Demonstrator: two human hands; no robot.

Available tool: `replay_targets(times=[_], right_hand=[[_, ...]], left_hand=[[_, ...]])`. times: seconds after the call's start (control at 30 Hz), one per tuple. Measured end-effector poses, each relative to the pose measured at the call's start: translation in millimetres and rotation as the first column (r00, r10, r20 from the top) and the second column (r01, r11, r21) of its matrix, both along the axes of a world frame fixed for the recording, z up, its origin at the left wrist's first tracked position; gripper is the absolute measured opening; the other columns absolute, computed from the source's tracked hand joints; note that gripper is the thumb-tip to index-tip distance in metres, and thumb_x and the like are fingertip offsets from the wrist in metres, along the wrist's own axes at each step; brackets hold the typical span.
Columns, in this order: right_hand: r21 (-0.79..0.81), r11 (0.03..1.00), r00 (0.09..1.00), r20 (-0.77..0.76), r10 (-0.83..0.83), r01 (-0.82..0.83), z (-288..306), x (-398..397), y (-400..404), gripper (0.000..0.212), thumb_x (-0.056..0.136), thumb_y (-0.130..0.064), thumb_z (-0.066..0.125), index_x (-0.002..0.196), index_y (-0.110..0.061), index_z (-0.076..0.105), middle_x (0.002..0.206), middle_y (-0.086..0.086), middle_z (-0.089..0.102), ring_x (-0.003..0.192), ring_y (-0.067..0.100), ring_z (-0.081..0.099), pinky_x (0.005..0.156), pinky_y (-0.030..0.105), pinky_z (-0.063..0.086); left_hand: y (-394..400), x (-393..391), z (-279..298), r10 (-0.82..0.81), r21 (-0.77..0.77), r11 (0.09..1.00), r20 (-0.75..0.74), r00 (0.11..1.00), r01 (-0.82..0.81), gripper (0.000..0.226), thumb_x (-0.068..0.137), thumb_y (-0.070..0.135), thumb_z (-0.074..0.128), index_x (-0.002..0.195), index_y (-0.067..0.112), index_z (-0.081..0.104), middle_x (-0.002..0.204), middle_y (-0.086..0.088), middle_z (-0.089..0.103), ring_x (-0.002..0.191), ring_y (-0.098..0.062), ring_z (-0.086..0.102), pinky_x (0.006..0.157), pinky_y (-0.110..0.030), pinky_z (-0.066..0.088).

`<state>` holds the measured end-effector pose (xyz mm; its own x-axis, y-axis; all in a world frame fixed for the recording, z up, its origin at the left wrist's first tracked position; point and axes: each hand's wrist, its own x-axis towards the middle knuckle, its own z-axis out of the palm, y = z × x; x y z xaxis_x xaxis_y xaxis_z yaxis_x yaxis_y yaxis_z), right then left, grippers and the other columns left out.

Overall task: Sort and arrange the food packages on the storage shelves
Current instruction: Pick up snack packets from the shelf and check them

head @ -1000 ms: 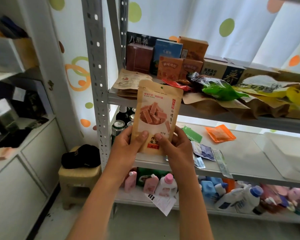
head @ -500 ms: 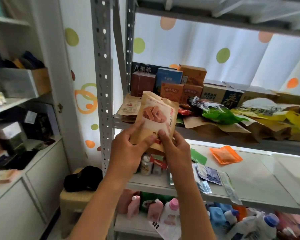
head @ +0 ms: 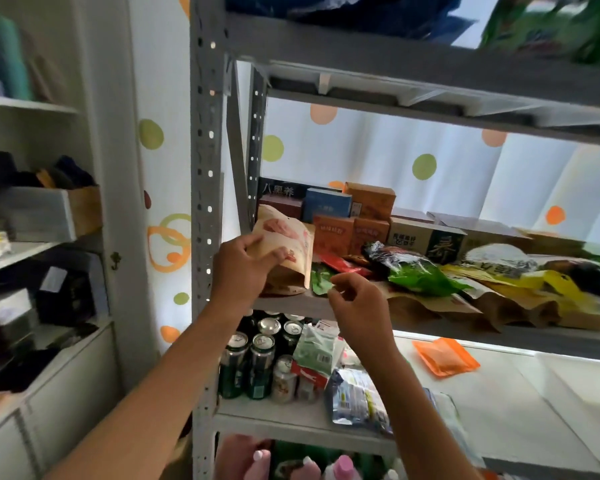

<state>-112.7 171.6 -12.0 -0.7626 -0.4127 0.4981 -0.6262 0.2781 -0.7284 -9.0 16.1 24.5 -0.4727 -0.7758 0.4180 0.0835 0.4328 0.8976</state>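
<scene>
Left hand (head: 239, 268) fingers grip snack pouch (head: 284, 237) over shelf (head: 291, 303) corner; right hand (head: 357, 306) loosely curled, empty. Step: placing pouch. Next: set down, release.

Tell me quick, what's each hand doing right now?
Left hand: holding the tan snack pouch at the shelf's left end.
Right hand: fingers loosely curled, holding nothing, off the pouch.
</scene>
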Motion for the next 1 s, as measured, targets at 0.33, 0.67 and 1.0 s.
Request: replay_targets(times=[0.33,0.67,1.0], right_hand=[[0.45,0.881,0.945,-0.327,0.013,0.143,21,-43,16,0.038,0.089,-0.02,0.063,0.127,-0.016,0.066,0.121,0.002,0.063,0.117,0.022,0.05,0.094,0.033,0.043],[0.609,0.773,0.928,-0.366,0.076,0.177,25,-62,-16,0.032,0.089,-0.016,0.056,0.119,-0.009,0.063,0.117,0.009,0.06,0.118,0.028,0.05,0.089,0.035,0.044],[0.691,0.686,0.956,-0.293,-0.021,0.227,41,-85,-46,0.023,0.089,-0.01,0.057,0.109,-0.007,0.067,0.112,0.012,0.067,0.102,0.029,0.065,0.073,0.032,0.048]], left_hand=[[-27,-35,7,0.101,-0.173,0.983,0.263,0.959,-0.056,0.053,0.085,0.035,0.076,0.131,0.011,0.063,0.13,-0.013,0.065,0.115,-0.029,0.061,0.085,-0.024,0.04],[-34,-51,-1,0.272,-0.623,0.781,0.388,0.881,0.033,0.038,0.091,0.026,0.061,0.128,0.018,0.06,0.138,-0.006,0.05,0.134,-0.026,0.039,0.105,-0.042,0.04],[-40,-77,17,0.197,-0.583,0.703,0.711,0.675,0.408,0.034,0.096,0.031,0.038,0.11,0.028,0.069,0.123,-0.002,0.064,0.114,-0.022,0.056,0.092,-0.043,0.05]])
